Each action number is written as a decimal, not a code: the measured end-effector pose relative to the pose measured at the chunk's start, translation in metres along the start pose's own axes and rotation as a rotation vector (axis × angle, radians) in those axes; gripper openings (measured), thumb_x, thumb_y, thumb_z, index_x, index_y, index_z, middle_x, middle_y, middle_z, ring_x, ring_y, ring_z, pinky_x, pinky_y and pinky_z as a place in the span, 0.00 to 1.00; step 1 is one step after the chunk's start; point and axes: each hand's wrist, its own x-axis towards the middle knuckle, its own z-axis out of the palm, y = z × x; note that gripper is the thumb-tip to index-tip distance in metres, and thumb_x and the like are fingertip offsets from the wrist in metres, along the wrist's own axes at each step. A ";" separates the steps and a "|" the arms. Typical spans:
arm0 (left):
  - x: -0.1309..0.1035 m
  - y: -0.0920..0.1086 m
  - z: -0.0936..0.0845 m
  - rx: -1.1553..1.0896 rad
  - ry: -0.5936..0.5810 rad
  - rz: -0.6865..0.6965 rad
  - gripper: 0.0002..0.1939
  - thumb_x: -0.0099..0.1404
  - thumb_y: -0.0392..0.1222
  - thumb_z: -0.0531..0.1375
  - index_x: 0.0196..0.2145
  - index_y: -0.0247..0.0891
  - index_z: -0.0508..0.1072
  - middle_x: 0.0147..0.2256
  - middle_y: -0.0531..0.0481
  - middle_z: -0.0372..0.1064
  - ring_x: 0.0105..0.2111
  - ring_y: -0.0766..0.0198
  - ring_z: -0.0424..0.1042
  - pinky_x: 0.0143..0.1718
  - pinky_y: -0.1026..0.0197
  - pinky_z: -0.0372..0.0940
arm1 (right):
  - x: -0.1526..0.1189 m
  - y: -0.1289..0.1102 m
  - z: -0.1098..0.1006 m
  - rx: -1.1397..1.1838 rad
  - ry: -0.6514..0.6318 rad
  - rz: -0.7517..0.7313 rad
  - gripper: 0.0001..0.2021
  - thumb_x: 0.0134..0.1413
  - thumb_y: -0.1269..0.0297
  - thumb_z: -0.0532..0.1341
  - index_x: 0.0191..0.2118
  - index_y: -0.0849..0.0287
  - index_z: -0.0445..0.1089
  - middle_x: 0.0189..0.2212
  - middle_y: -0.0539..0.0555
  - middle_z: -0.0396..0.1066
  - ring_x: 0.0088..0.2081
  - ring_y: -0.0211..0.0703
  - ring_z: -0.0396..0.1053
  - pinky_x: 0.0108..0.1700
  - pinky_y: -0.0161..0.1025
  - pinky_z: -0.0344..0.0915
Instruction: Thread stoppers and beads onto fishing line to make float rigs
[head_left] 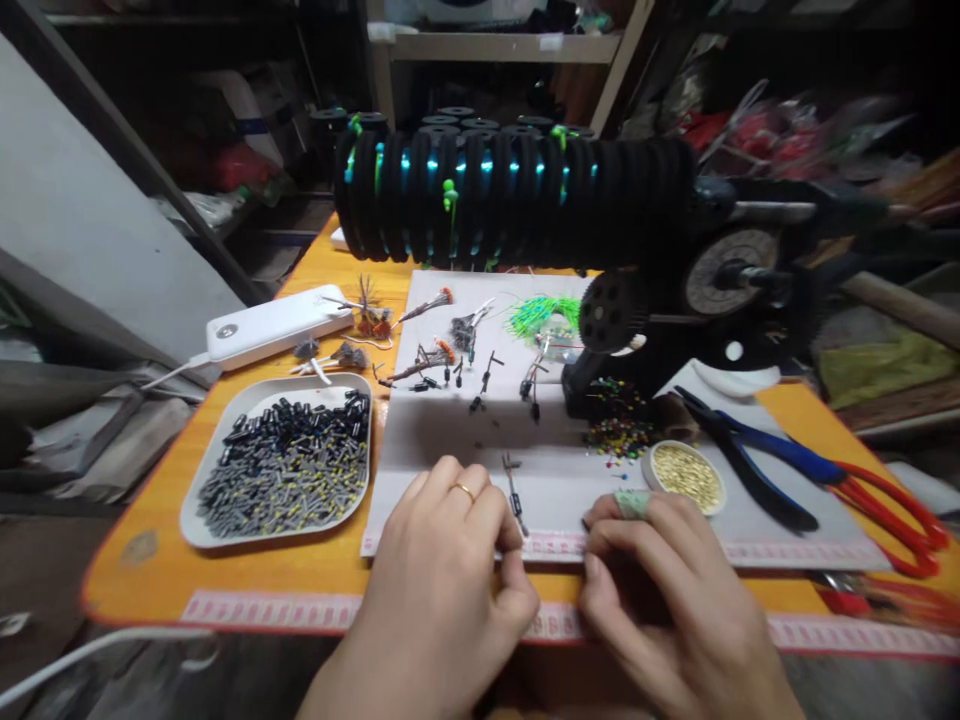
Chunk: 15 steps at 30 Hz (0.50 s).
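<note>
My left hand (pixel 446 570), with a ring on one finger, is over the board's front edge, thumb and forefinger pinched together. Across from it is my right hand (pixel 671 590), fingers curled and thumb close to the forefinger, a pale green wrap around one finger. Whatever either pinch holds is too small or hidden to make out. Just beyond my left fingertips lies a small black part with thin ends (pixel 515 500) on the white board (pixel 435 440). More small black parts (pixel 486 378) are scattered farther back. A round dish of gold beads (pixel 686 475) stands beyond my right hand.
A white tray (pixel 369 470) of black and grey tubes sits left, below a white power bank (pixel 277 325). A black spool machine (pixel 517 195) spans the back. Pliers (pixel 795 450) lie right, near colourful beads (pixel 619 435). Pink measuring tape (pixel 270 608) runs along the table's front.
</note>
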 end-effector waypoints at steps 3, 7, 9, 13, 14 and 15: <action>0.001 0.001 0.001 0.003 0.016 0.005 0.09 0.53 0.25 0.55 0.25 0.39 0.63 0.29 0.50 0.65 0.34 0.56 0.63 0.31 0.55 0.58 | 0.001 -0.001 -0.002 -0.012 0.002 0.016 0.09 0.53 0.79 0.60 0.38 0.59 0.63 0.33 0.54 0.62 0.39 0.48 0.61 0.43 0.46 0.61; 0.000 0.001 0.002 0.003 0.050 0.028 0.10 0.52 0.25 0.56 0.25 0.39 0.62 0.28 0.50 0.64 0.33 0.56 0.63 0.30 0.55 0.57 | 0.000 -0.001 -0.004 -0.008 0.017 0.066 0.09 0.54 0.79 0.59 0.38 0.58 0.63 0.33 0.54 0.62 0.38 0.47 0.61 0.40 0.44 0.62; 0.000 0.000 0.003 0.004 0.054 0.047 0.11 0.51 0.25 0.56 0.25 0.39 0.62 0.27 0.50 0.64 0.32 0.56 0.63 0.30 0.55 0.57 | -0.002 -0.001 -0.004 0.004 0.024 0.076 0.09 0.54 0.79 0.59 0.37 0.59 0.63 0.33 0.54 0.62 0.38 0.47 0.61 0.40 0.44 0.63; 0.000 -0.003 0.004 0.021 0.053 0.057 0.11 0.52 0.25 0.55 0.25 0.40 0.62 0.27 0.51 0.63 0.31 0.56 0.63 0.29 0.56 0.57 | -0.002 -0.003 -0.006 0.034 0.032 0.093 0.08 0.54 0.80 0.59 0.36 0.60 0.63 0.32 0.54 0.62 0.39 0.47 0.61 0.40 0.44 0.63; 0.000 -0.003 0.004 0.026 0.053 0.058 0.11 0.52 0.25 0.55 0.25 0.40 0.62 0.27 0.51 0.63 0.31 0.56 0.63 0.29 0.56 0.57 | -0.002 -0.004 -0.006 0.040 0.038 0.100 0.08 0.54 0.80 0.58 0.36 0.60 0.64 0.32 0.54 0.62 0.38 0.47 0.61 0.39 0.43 0.63; 0.000 -0.003 0.005 0.029 0.054 0.062 0.11 0.52 0.25 0.55 0.25 0.40 0.61 0.27 0.51 0.63 0.31 0.56 0.63 0.29 0.56 0.57 | -0.001 -0.004 -0.007 0.044 0.051 0.110 0.08 0.54 0.80 0.58 0.35 0.60 0.64 0.31 0.54 0.62 0.38 0.46 0.61 0.39 0.43 0.63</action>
